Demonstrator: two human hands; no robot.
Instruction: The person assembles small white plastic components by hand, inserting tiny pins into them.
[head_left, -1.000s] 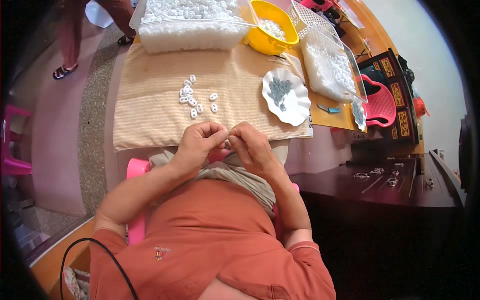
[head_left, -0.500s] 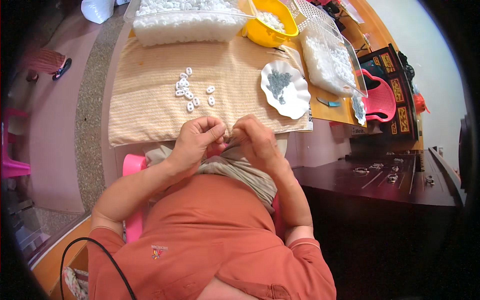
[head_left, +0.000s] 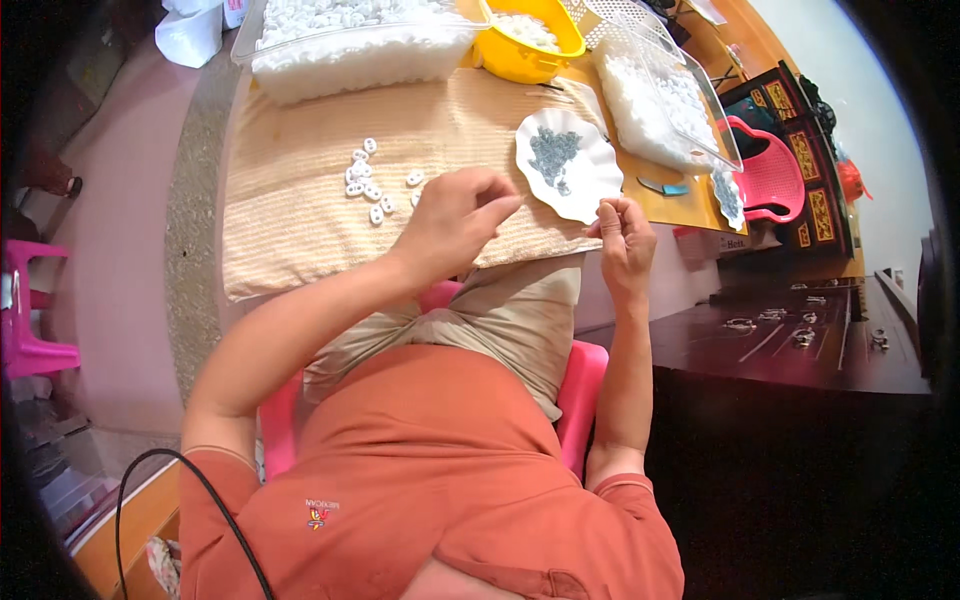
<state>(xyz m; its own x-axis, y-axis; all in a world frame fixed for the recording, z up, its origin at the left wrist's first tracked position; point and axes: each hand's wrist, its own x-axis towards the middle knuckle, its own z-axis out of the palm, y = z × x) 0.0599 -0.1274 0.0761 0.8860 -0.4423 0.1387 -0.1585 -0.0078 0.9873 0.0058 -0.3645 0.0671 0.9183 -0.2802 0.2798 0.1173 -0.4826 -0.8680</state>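
My left hand point(head_left: 460, 215) hovers over the near part of the striped cream towel point(head_left: 300, 240), thumb and bent fingers apart, with nothing visible between them. My right hand point(head_left: 627, 245) is pinched closed beside the lower right rim of a white scalloped plate point(head_left: 590, 190); what the fingertips hold, if anything, is too small to tell. On the plate lies a heap of small grey-green pieces point(head_left: 553, 152). Several white oval two-holed pieces point(head_left: 361, 170) lie loosely grouped on the towel left of my left hand, one partly hidden by it.
Clear bins of white pieces stand at the back point(head_left: 360, 65) and right point(head_left: 665, 120). A yellow basin point(head_left: 530, 60) sits between them. A blue-handled tool point(head_left: 662, 187) lies right of the plate. Dark wooden furniture point(head_left: 780, 340) is at my right; a pink stool point(head_left: 35, 310) stands left.
My hands, close together over my lap before, have moved apart. The right went right to the plate's edge; the left rose over the towel, and its thumb and fingers parted.
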